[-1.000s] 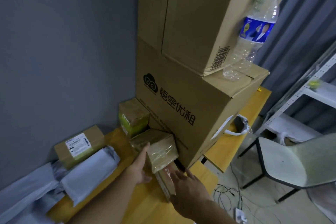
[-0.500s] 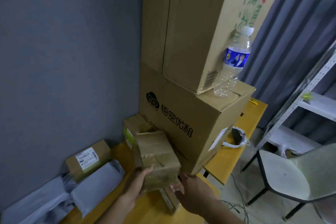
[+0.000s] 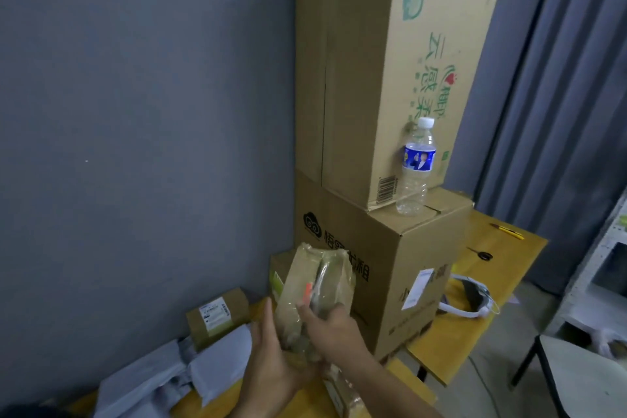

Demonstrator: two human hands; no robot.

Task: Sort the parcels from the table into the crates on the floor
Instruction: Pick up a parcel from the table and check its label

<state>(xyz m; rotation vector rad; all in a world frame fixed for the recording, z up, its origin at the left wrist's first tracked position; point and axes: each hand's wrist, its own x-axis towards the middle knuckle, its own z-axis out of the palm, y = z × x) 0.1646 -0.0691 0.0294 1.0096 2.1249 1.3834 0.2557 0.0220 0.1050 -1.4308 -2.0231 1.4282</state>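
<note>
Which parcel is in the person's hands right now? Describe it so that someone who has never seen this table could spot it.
Find the tall stack of big cardboard boxes against the grey wall. In front of its lower box, the left hand and right hand hold up a small tape-wrapped brown parcel. Unlike the labelled brown box and grey mailer bags, it is off the table and glossy with clear tape.

A makeshift storeroom or parcel room: stacked cardboard cartons (image 3: 383, 153), grey mailer bags (image 3: 176, 373) on a wooden table (image 3: 502, 254), metal shelving (image 3: 610, 248) beside.
</note>
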